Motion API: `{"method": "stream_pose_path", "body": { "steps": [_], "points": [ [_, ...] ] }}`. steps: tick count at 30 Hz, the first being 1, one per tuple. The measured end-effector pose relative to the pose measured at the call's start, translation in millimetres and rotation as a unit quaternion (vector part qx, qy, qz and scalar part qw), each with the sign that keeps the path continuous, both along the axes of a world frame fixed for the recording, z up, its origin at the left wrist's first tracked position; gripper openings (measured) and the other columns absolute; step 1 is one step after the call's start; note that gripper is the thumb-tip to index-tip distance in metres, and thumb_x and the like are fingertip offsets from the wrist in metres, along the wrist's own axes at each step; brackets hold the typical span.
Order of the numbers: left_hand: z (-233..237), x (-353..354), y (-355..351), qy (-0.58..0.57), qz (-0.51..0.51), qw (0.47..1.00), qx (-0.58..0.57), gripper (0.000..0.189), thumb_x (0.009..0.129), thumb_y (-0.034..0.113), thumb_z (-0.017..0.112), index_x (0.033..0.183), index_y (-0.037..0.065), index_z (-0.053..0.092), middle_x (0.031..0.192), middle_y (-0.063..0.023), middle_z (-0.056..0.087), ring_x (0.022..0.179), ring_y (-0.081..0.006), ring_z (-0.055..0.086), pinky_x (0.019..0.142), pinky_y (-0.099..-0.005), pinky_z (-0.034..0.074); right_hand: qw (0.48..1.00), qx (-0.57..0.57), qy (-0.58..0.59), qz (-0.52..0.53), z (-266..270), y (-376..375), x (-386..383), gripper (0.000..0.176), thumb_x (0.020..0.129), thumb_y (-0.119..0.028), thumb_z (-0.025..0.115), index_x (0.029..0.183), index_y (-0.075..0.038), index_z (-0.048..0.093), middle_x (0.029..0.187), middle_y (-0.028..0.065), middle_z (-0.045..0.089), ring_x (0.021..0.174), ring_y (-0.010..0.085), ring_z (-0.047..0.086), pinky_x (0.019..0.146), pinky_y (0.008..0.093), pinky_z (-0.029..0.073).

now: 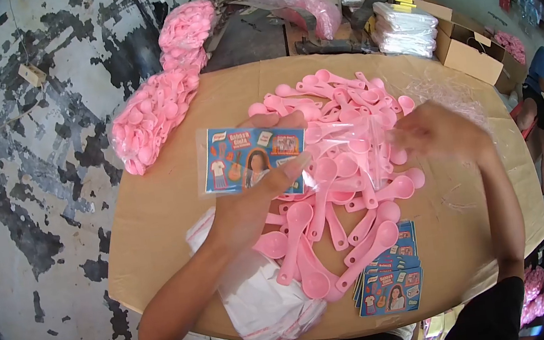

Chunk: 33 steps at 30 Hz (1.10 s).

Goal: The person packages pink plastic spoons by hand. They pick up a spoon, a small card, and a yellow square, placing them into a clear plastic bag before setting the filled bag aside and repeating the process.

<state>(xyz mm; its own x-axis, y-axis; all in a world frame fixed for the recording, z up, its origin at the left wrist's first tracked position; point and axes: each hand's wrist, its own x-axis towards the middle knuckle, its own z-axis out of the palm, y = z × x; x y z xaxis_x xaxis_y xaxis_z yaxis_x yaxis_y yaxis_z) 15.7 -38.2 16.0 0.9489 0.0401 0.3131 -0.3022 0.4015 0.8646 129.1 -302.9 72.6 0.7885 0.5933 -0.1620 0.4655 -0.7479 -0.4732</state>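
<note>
My left hand (267, 187) grips a clear plastic bag with a blue printed card (254, 158) inside, its thumb across the card's right part. The bag's clear end (345, 154) stretches right, over the pile of pink spoons (345, 103). Just right of the bag is my right hand (433, 131), blurred by motion, its fingers bent toward the bag; whether they hold anything is unclear. More pink spoons (301, 214) spread below the bag. A stack of blue cards (392, 288) lies near the table's front edge.
Bags of pink spoons (155, 113) lie at the back left. A white cloth bag (261, 300) is at the front. Clear plastic packs (405, 26) and a cardboard box (468, 54) stand at the back right. Another person (540, 89) sits at the far right.
</note>
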Motion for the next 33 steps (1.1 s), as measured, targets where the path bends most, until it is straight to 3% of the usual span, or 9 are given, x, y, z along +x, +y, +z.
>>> {"method": "stream_pose_path", "body": {
  "steps": [1,4,7,10,16,19,23,30,33],
  "points": [
    [1,-1,0,0.020,0.006,1.000,0.015,0.054,0.084,0.001,0.063,0.131,0.008,0.038,0.135,-0.0159,0.049,0.130,-0.0304,0.044,0.108,-0.0438,0.037,0.994,-0.082,-0.078,0.000,-2,-16,12,0.039,0.087,-0.038,0.061,0.080,0.000,0.069,0.068,0.0114,0.065,0.061,0.0225,0.063,0.062,0.0348,0.049],
    [-7,0,-1,0.002,-0.023,0.998,0.058,0.054,0.083,0.001,0.064,0.130,0.007,0.038,0.134,-0.0164,0.050,0.128,-0.0303,0.046,0.107,-0.0418,0.039,0.972,-0.107,-0.192,-0.088,-40,-33,42,0.048,0.086,-0.049,0.060,0.078,-0.002,0.069,0.067,0.0124,0.065,0.062,0.0296,0.061,0.064,0.0363,0.049],
    [-8,0,-2,0.007,-0.022,0.995,0.092,0.054,0.082,0.002,0.066,0.128,0.007,0.039,0.132,-0.0170,0.051,0.128,-0.0295,0.046,0.103,-0.0398,0.043,0.973,-0.115,-0.156,-0.124,-55,-21,49,0.042,0.086,-0.043,0.062,0.078,-0.001,0.067,0.070,0.0122,0.066,0.063,0.0262,0.063,0.063,0.0354,0.049],
    [-5,1,0,0.019,-0.017,0.995,0.101,0.054,0.081,0.003,0.067,0.127,0.007,0.040,0.131,-0.0174,0.052,0.128,-0.0295,0.046,0.099,-0.0387,0.047,0.982,-0.048,-0.082,-0.162,-57,-24,56,0.036,0.086,-0.035,0.063,0.082,0.000,0.064,0.070,0.0124,0.066,0.063,0.0225,0.064,0.062,0.0342,0.048],
    [-8,1,4,0.031,-0.023,0.996,0.079,0.055,0.081,0.002,0.067,0.129,0.008,0.039,0.130,-0.0168,0.052,0.126,-0.0300,0.048,0.098,-0.0393,0.047,0.980,0.081,-0.160,-0.086,-54,-41,68,0.022,0.090,-0.019,0.059,0.087,0.003,0.059,0.068,0.0091,0.061,0.060,0.0150,0.057,0.061,0.0302,0.047],
    [-12,6,7,-0.003,-0.028,0.999,0.036,0.056,0.083,0.002,0.065,0.132,0.009,0.038,0.132,-0.0153,0.051,0.126,-0.0288,0.049,0.101,-0.0403,0.045,0.980,0.127,-0.120,-0.098,-9,-29,38,0.016,0.091,-0.011,0.056,0.090,0.004,0.059,0.071,0.0055,0.061,0.065,0.0113,0.055,0.064,0.0270,0.046],
    [-5,6,7,0.030,0.004,0.999,-0.028,0.056,0.085,0.003,0.064,0.134,0.010,0.037,0.136,-0.0135,0.048,0.125,-0.0270,0.049,0.103,-0.0409,0.043,0.973,0.212,0.074,0.056,12,-19,5,0.013,0.090,-0.004,0.055,0.098,0.004,0.061,0.079,0.0005,0.062,0.076,0.0067,0.054,0.070,0.0236,0.044],
    [-10,7,5,0.032,-0.008,0.999,-0.037,0.053,0.088,0.006,0.063,0.133,0.014,0.037,0.138,-0.0130,0.045,0.128,-0.0282,0.046,0.104,-0.0419,0.043,0.955,0.262,0.104,0.090,1,9,-26,0.015,0.092,-0.013,0.059,0.095,0.002,0.064,0.076,-0.0007,0.060,0.065,0.0053,0.050,0.059,0.0235,0.041],
    [-7,0,-2,0.057,-0.031,0.997,-0.043,0.051,0.090,0.010,0.062,0.133,0.016,0.036,0.140,-0.0135,0.042,0.131,-0.0297,0.043,0.106,-0.0428,0.042,0.904,0.340,0.243,0.089,-9,14,-37,0.026,0.097,-0.020,0.055,0.113,0.000,0.056,0.076,-0.0014,0.057,0.064,0.0056,0.048,0.057,0.0230,0.039]
  ]
}}
